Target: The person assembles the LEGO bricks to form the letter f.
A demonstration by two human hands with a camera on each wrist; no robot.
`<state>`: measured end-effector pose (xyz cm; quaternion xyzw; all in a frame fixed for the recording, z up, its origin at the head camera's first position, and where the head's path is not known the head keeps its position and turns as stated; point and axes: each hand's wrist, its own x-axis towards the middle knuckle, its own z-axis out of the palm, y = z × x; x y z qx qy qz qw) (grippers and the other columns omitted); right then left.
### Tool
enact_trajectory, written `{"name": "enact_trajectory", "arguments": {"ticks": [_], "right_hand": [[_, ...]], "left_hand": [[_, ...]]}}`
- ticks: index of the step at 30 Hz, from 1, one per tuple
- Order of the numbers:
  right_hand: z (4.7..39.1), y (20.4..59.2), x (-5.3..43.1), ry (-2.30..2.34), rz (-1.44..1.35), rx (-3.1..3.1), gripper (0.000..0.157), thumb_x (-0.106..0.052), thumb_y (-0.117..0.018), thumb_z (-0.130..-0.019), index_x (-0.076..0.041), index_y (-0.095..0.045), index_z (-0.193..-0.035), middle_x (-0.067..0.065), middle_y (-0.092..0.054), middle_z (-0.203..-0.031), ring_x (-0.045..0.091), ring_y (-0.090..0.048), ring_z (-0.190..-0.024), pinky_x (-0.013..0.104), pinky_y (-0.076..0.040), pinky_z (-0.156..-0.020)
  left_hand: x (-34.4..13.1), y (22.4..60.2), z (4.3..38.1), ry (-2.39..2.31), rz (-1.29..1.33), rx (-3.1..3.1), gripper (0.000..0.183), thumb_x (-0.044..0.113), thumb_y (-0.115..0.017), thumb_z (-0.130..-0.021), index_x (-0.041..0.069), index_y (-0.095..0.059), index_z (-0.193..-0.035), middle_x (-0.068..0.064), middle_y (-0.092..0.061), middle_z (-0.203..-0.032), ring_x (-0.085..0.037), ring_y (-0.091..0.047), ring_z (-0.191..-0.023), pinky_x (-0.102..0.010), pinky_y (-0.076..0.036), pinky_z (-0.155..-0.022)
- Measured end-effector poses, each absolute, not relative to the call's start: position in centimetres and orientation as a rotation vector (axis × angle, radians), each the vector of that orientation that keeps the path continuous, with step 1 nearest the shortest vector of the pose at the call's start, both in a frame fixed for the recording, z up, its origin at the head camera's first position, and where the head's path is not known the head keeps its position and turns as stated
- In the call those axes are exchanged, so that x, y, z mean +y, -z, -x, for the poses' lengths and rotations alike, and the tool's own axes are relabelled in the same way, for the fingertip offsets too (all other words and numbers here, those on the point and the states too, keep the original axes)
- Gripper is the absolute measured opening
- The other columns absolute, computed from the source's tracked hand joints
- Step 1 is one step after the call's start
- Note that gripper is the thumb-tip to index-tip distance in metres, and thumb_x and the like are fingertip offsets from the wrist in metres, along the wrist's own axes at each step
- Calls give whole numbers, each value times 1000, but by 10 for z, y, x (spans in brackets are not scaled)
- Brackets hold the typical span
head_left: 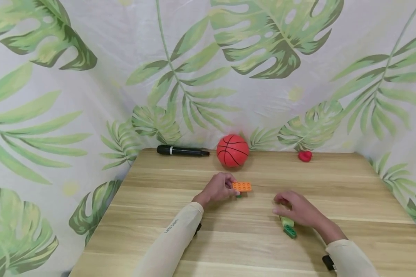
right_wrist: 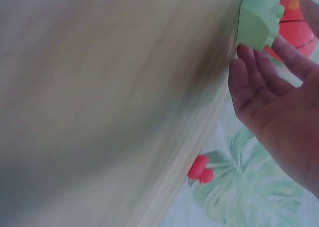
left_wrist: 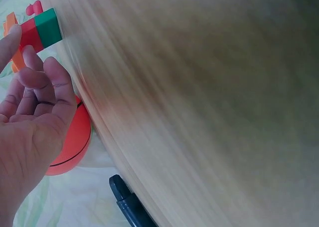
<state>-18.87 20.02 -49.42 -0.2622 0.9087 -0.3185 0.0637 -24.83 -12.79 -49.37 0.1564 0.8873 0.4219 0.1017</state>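
My left hand (head_left: 220,187) pinches a small stack of toy building bricks between thumb and fingers. An orange brick (head_left: 242,187) is on top, a red brick (left_wrist: 32,35) in the middle and a green brick (left_wrist: 48,27) at the bottom, close to the tabletop. My right hand (head_left: 298,207) is over the table with fingers bent loosely, thumb and fingertips apart. Just below it lies a light green brick (head_left: 287,221), partly hidden by the hand; whether the fingers touch it I cannot tell. A dark green brick (head_left: 290,231) is at the light green brick's near end.
A red ball with black basketball lines (head_left: 232,150) sits at the back of the wooden table (head_left: 152,231). Left of it lies a black cylindrical thing with a silver band (head_left: 187,151). A small red object (head_left: 305,156) lies at the back right, before a leaf-patterned cloth (head_left: 118,96).
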Motion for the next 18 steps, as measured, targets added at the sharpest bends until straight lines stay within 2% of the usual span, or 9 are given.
{"name": "enact_trajectory", "arguments": {"ticks": [4, 6, 12, 18], "right_hand": [[178, 492, 213, 935, 814, 2684, 54, -39, -84, -93, -3, -68, -130, 7, -71, -124, 19, -65, -109, 33, -57, -91], [173, 490, 219, 937, 830, 2663, 56, -39, -87, -90, -4, -68, -130, 5, -70, -120, 15, -62, -106, 30, -55, -89], [164, 488, 231, 990, 823, 2573, 43, -33, -85, -92, -6, -69, -121, 0, -61, -100, 4, -51, -89, 23, -47, -75], [159, 489, 234, 986, 776, 2599, 37, -28, -83, -95, -5, -68, -120, 0, -61, -97, 2, -51, -86, 23, -48, -73]], "left_hand": [[-129, 494, 248, -1241, -467, 2619, 26, 15, -90, -89, 8, -75, -110, -1, -71, -94, -11, -61, -84, -21, -52, -75], [-128, 494, 248, -1240, -477, 2618, 26, 15, -90, -89, 8, -75, -109, -1, -71, -94, -11, -60, -84, -20, -51, -74], [-128, 491, 247, -1253, -492, 2618, 26, 14, -90, -88, 6, -75, -108, -2, -71, -94, -12, -60, -83, -20, -51, -74], [-129, 490, 245, -1242, -475, 2622, 26, 14, -90, -89, 7, -75, -109, -3, -70, -94, -13, -59, -84, -21, -49, -73]]}}
